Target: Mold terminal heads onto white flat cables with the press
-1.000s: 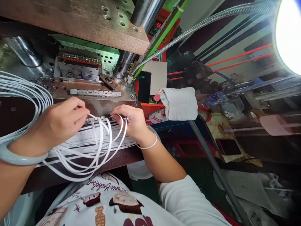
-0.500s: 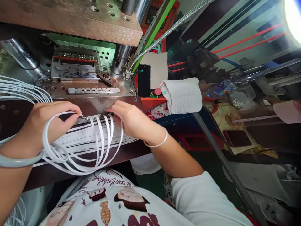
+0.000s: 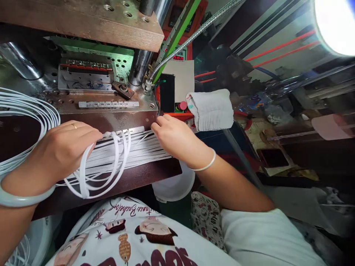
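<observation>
Several white flat cables loop down from a narrow metal strip at the front of the machine's base. My left hand is closed at the left end of this strip, its fingertips pinching a looped white cable. My right hand is closed beyond the strip's right end, over the ends of straight white cables lying on the dark tabletop; what its fingertips hold, if anything, is hidden. Behind the hands a slotted metal bar lies on the base, in front of a metal fixture block.
A thick press plate hangs above the base between steel posts. At the far left lies a coil of white cables. Right of the base are a black phone, a red button and a folded white cloth on a bar.
My right hand has moved right, away from the looped cables. My left hand has turned more knuckles-up and shifted slightly right. Fewer loops hang from the strip, and its right end is now uncovered.
</observation>
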`<act>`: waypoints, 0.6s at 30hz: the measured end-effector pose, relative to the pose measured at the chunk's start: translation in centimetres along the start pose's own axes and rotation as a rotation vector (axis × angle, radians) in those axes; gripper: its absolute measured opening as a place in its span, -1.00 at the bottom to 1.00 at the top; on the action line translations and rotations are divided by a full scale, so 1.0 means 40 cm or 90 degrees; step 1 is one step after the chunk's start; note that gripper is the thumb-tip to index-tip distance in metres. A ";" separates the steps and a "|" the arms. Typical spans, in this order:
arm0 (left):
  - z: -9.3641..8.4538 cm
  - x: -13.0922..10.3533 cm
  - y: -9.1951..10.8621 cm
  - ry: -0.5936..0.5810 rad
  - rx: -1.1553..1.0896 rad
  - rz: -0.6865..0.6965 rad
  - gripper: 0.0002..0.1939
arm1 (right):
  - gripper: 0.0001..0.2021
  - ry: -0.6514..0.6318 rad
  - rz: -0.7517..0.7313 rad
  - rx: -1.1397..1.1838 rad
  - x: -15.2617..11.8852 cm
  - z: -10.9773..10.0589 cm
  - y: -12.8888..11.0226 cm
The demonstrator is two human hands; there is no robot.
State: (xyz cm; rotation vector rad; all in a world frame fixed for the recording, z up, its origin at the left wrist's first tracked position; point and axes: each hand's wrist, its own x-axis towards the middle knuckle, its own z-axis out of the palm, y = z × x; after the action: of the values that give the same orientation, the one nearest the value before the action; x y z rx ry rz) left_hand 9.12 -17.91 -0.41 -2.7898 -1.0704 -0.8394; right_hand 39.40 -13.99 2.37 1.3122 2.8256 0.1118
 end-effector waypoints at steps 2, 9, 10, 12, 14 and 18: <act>0.006 0.001 0.004 0.013 0.004 0.039 -0.81 | -0.75 0.097 -0.010 0.066 0.021 0.033 -0.023; 0.003 -0.009 -0.029 -0.022 0.000 -0.100 -0.70 | -0.87 0.332 -0.059 0.484 0.066 0.118 -0.032; 0.002 -0.011 -0.035 -0.036 0.020 -0.118 -0.66 | -0.87 0.328 -0.056 0.494 0.066 0.122 -0.027; 0.003 -0.017 -0.044 -0.056 0.046 -0.120 -0.64 | -0.85 0.311 -0.057 0.492 0.066 0.125 -0.021; 0.008 -0.024 -0.049 -0.062 0.057 -0.103 -0.65 | -0.85 0.296 -0.065 0.478 0.064 0.126 -0.019; 0.014 -0.035 -0.048 -0.081 0.061 -0.111 -0.65 | -0.81 0.258 -0.096 0.417 0.051 0.124 -0.028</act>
State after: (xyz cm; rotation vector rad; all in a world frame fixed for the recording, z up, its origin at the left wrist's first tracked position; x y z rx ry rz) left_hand 7.33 -17.18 -1.86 -2.7320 -1.3515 -0.6123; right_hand 37.46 -12.88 -2.63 1.2527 3.4670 -0.6828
